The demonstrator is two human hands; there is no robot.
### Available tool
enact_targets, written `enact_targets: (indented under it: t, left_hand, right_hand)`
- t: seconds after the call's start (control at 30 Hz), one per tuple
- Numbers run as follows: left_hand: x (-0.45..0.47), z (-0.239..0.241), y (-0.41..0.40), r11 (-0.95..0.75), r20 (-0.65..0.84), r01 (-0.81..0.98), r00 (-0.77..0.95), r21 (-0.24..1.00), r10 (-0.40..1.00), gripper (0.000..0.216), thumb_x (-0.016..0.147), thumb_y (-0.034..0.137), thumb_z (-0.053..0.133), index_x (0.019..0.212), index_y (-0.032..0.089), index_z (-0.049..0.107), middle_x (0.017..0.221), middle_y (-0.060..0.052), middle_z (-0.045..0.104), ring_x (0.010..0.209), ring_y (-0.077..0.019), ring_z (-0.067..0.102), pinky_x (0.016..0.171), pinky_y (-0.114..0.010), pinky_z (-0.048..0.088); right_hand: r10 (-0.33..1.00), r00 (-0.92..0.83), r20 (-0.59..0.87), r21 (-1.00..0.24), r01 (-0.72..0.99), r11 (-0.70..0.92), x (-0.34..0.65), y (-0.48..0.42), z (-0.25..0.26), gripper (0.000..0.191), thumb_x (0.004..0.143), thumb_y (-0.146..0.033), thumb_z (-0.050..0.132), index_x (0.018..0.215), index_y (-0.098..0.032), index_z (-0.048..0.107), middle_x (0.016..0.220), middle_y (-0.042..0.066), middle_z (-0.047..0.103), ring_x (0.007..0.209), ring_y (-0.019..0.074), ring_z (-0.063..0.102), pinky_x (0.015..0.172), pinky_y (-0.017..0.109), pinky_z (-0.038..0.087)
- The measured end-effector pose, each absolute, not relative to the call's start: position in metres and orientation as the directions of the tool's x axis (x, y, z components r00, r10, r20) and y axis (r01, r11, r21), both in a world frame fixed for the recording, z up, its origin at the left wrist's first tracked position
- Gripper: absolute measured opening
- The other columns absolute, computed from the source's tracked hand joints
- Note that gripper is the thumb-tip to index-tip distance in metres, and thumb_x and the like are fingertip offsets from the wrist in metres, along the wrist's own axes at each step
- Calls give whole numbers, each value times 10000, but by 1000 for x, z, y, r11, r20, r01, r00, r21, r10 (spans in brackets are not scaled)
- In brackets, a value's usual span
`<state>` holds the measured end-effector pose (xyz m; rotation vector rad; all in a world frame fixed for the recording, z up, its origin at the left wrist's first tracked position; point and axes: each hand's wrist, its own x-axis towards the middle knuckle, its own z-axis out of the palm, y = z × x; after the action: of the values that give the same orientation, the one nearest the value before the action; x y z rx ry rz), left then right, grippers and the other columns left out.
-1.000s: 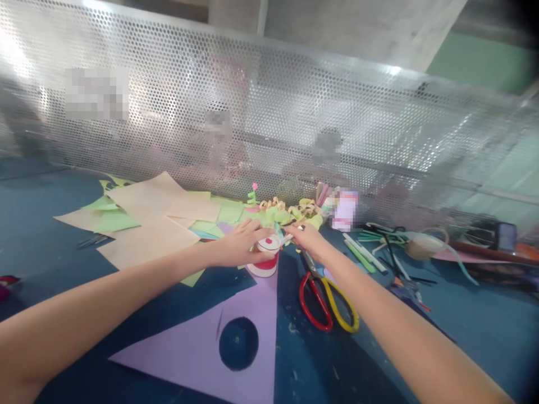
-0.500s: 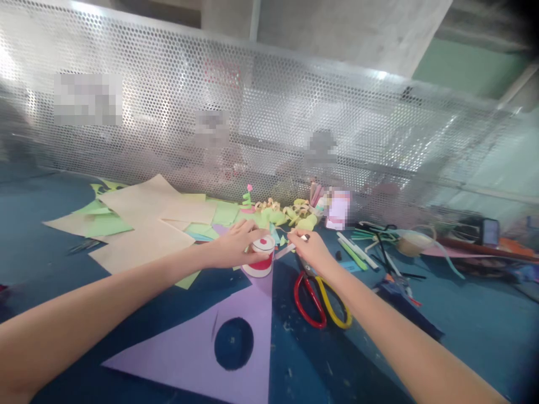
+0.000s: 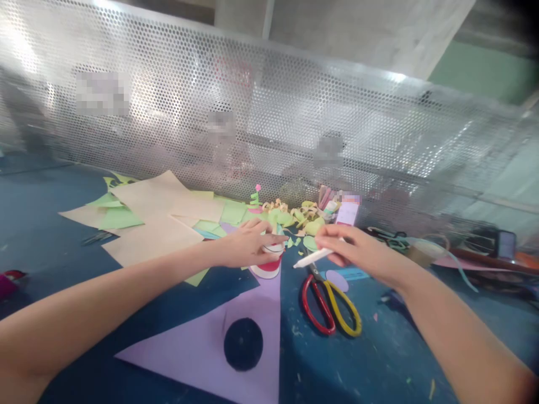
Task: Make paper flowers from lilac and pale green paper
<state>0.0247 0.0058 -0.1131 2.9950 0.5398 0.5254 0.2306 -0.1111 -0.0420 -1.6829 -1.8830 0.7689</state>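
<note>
My left hand is wrapped over a small round red-and-white container with a pale top, which stands at the narrow upper end of a purple paper sheet. My fingers hide part of it. To its right, my right hand grips a white marker pen, its dark tip pointing left and down, apart from the container. Below that hand lie scissors with one red and one yellow handle. A round hole shows the blue table through the purple sheet.
Beige paper sheets and green paper pieces spread across the left. Yellow-green and beige paper scraps gather at the back, near a phone. A perforated metal panel borders the blue table; people are blurred behind it.
My right hand with the marker has drawn back to the right, away from the container, uncovering a purple paper disc near the scissors. My left hand stays on the container. The view has shifted slightly.
</note>
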Motion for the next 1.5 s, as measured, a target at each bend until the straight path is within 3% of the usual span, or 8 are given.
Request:
enact_targets:
  t: [0.1, 0.17, 0.23, 0.33, 0.47, 0.73, 1.07, 1.5]
  left_hand:
    - [23, -111, 6, -937, 310, 326, 885, 124, 349, 465, 868, 512, 239, 1261, 319, 398, 1016, -46, 443, 977, -218, 378, 884, -361, 287]
    - [22, -111, 7, -936, 301, 317, 887, 152, 349, 460, 895, 463, 156, 1257, 320, 402, 1014, -43, 439, 961, -205, 377, 888, -359, 279]
    - [21, -112, 8, -936, 299, 306, 889, 176, 347, 468, 908, 422, 108, 1242, 320, 418, 1016, -40, 430, 961, -197, 368, 895, -355, 272]
    - [19, -114, 11, -932, 297, 287, 890, 220, 344, 475, 912, 398, 89, 1221, 320, 441, 1020, -34, 419, 968, -189, 355, 907, -345, 263]
    - [18, -116, 15, -926, 290, 245, 899, 287, 328, 489, 914, 380, 58, 1240, 326, 419, 1015, -31, 412, 955, -182, 356, 912, -332, 259]
    - [14, -125, 25, -953, 305, 190, 916, 237, 259, 477, 906, 399, 94, 1291, 305, 360, 1013, -52, 391, 961, -204, 349, 932, -344, 230]
    - [10, -111, 14, -867, 179, 287, 906, 407, 384, 559, 884, 450, -19, 1276, 362, 370, 1021, -34, 429, 984, -204, 368, 944, -363, 221]
    - [10, -113, 15, -858, 187, 289, 899, 425, 396, 569, 883, 457, -19, 1272, 353, 383, 1060, -25, 451, 1008, -197, 382, 955, -368, 222]
  right_hand:
    - [970, -243, 5, -624, 757, 193, 205, -135, -40, 158, 829, -322, 445, 742, -198, 491, 613, -46, 504, 534, 76, 451, 502, 176, 355]
    - [971, -230, 72, -542, 808, 232, 184, -143, -55, 125, 849, -284, 412, 804, -205, 498, 676, -28, 560, 541, 79, 492, 496, 179, 371]
    - [940, -262, 220, -367, 870, 328, 166, -143, -77, 100, 830, -236, 441, 893, -210, 514, 693, -17, 583, 540, 96, 519, 479, 193, 370]
    - [808, -430, 403, -53, 870, 490, 150, -132, -109, 101, 808, -156, 440, 846, -166, 533, 695, 25, 596, 626, 147, 571, 549, 242, 408]
    - [770, -477, 423, 142, 875, 464, 143, -109, -130, 142, 824, -142, 401, 764, -144, 530, 613, 42, 581, 583, 170, 570, 523, 263, 400]
    - [811, -429, 398, 151, 902, 403, 133, -89, -134, 114, 802, -130, 421, 785, -139, 534, 636, 55, 618, 589, 177, 590, 521, 255, 384]
    - [846, -392, 362, 179, 920, 350, 122, -84, -132, 85, 778, -108, 454, 758, -132, 533, 625, 60, 610, 555, 178, 595, 493, 251, 383]
    - [747, -466, 474, 319, 882, 348, 116, -87, -144, 144, 752, -61, 432, 687, -139, 534, 494, 40, 566, 464, 176, 568, 440, 253, 356]
